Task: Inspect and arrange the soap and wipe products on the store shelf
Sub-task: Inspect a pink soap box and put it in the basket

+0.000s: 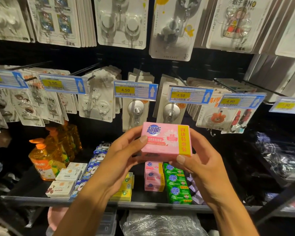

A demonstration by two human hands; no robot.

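Inspecting the pink soap pack

Your left hand (119, 155) and right hand (201, 166) pinch the pink soap pack (166, 140) at frame centre, above the shelf (143, 202). Next, likely set it on the pink stack (153, 177) below, squared.

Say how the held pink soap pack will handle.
The pink soap pack looks stiff: edges are square between left hand and right hand. Its glossy wrap may be slippery. Flat faces should stack, not roll, like the shelved pink packs.
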